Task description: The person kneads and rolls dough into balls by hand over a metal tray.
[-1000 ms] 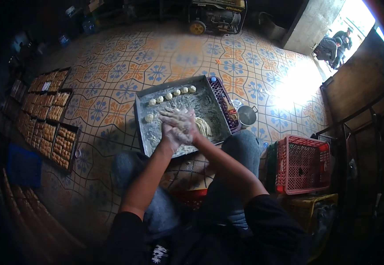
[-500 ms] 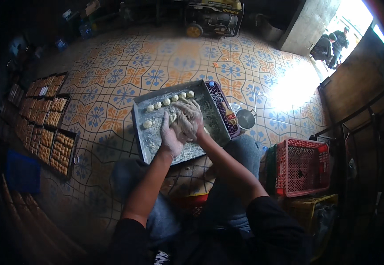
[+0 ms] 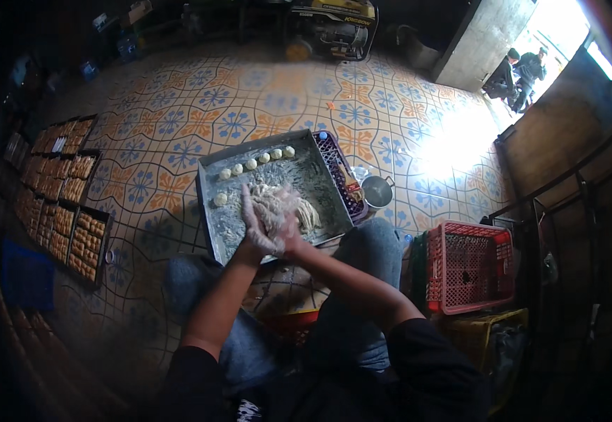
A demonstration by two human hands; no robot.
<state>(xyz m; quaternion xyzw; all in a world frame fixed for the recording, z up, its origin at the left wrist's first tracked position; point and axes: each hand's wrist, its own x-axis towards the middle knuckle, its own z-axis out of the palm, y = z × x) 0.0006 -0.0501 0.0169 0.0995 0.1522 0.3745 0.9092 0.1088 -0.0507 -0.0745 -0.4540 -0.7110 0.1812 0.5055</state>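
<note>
Beyond my knees a floured metal tray [image 3: 232,239] holds a soft, stringy mass of pale dough [image 3: 308,215]. My left hand [image 3: 255,228], white with flour, lies along the dough's left side with its fingers stretched out. Against the dough from the right is my right hand [image 3: 289,226], its fingers smeared by motion. The two wrists are close together near the tray's front edge, and the hands hide part of the dough. Several dough balls [image 3: 252,164] form a row at the tray's far side, and a single dough ball [image 3: 221,200] sits nearer, by the left wall.
Along the tray's right side lies a purple crate [image 3: 335,167], with a metal pot [image 3: 377,191] beside it. A red crate [image 3: 469,267] stands at right. Trays of shaped pieces [image 3: 88,243] cover the left floor. A generator [image 3: 330,29] stands at the back; people [image 3: 527,74] are outside the doorway.
The dough has come down into the tray and spreads to the right. My hands have moved lower and nearer to me, wrists closer together. The whole view has shifted slightly.
</note>
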